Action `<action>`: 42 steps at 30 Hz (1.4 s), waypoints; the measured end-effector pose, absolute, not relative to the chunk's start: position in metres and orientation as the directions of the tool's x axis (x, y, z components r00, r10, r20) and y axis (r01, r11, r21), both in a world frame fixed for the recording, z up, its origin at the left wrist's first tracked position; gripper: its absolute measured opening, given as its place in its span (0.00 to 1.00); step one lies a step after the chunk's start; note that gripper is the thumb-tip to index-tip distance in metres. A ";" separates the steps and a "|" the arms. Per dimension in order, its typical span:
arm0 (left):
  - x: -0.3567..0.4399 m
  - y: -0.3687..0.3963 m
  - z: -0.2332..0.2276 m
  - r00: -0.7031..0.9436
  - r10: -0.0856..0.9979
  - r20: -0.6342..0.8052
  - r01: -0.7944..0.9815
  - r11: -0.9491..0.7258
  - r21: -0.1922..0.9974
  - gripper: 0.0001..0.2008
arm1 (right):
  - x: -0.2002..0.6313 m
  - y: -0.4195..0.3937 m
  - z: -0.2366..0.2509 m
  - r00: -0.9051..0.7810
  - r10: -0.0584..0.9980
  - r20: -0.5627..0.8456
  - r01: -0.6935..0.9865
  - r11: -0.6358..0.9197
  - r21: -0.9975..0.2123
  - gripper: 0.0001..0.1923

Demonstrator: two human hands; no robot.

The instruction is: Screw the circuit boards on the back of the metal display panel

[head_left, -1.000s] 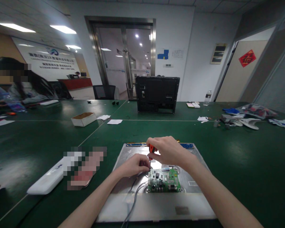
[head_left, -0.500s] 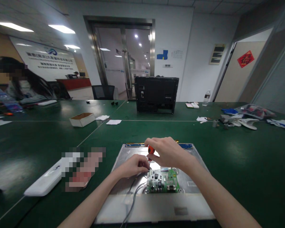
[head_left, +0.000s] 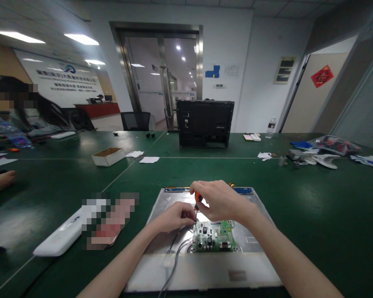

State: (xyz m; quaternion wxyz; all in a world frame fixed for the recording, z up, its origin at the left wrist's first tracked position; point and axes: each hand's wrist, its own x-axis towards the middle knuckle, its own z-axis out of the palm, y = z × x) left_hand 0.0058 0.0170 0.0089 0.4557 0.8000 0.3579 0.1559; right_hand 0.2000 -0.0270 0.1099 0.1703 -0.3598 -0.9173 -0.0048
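Note:
My right hand (head_left: 222, 201) is closed round the orange-and-black handle of a screwdriver (head_left: 198, 197), held upright with its shaft pointing down. The tip meets the upper left corner of a green circuit board (head_left: 214, 236). Close by that corner, my left hand (head_left: 176, 216) has its thumb and fingers pinched together beside the shaft; what is between them is too small to make out. Beneath the board lies a silver metal panel (head_left: 255, 265), with a blue strip (head_left: 244, 191) along its far edge. Grey cables (head_left: 175, 265) run from the board's left side towards me.
A white power strip (head_left: 60, 238) and a pinkish phone-like object (head_left: 112, 231) lie left of the panel. Farther back are an open white box (head_left: 108, 157) and a black monitor casing (head_left: 205, 124). Another person (head_left: 27, 111) sits at the left, with a co-worker's hand (head_left: 1, 179) nearer.
A co-worker's hand has come into view at the left edge. My hands and the screwdriver stay nearly in place, the handle tilted slightly differently.

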 end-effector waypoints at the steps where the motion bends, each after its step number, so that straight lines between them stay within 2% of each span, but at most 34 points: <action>1: 0.006 0.017 0.009 0.692 0.718 -0.075 0.432 -0.329 0.840 0.06 | 0.200 -0.027 0.110 -0.678 0.662 0.319 0.668 0.736 -0.107 0.10; 7: 0.007 0.014 0.010 0.674 0.734 -0.083 0.470 -0.340 0.815 0.05 | 0.198 -0.025 0.110 -0.650 0.686 0.328 0.706 0.705 -0.074 0.05; 11: 0.007 0.014 0.011 0.679 0.729 -0.088 0.462 -0.331 0.823 0.06 | 0.199 -0.025 0.111 -0.654 0.696 0.295 0.713 0.698 -0.065 0.06; 18: 0.006 0.017 0.008 0.693 0.717 -0.073 0.466 -0.368 0.805 0.05 | 0.203 -0.029 0.114 -0.683 0.673 0.284 0.666 0.733 -0.136 0.11; 22: 0.006 0.018 0.007 0.692 0.718 -0.076 0.449 -0.346 0.824 0.04 | 0.200 -0.028 0.112 -0.682 0.672 0.288 0.673 0.731 -0.112 0.11; 27: 0.007 0.016 0.009 0.683 0.724 -0.097 0.459 -0.322 0.828 0.03 | 0.197 -0.026 0.111 -0.658 0.689 0.303 0.711 0.701 -0.049 0.05; 30: 0.007 0.015 0.010 0.675 0.730 -0.112 0.465 -0.303 0.832 0.04 | 0.198 -0.026 0.111 -0.657 0.694 0.296 0.720 0.694 -0.028 0.06; 37: 0.006 0.017 0.007 0.686 0.723 -0.081 0.432 -0.315 0.845 0.05 | 0.202 -0.030 0.114 -0.686 0.674 0.276 0.670 0.732 -0.123 0.10; 42: 0.006 0.017 0.006 0.679 0.730 -0.083 0.455 -0.329 0.827 0.05 | 0.200 -0.028 0.112 -0.671 0.689 0.275 0.687 0.717 -0.118 0.11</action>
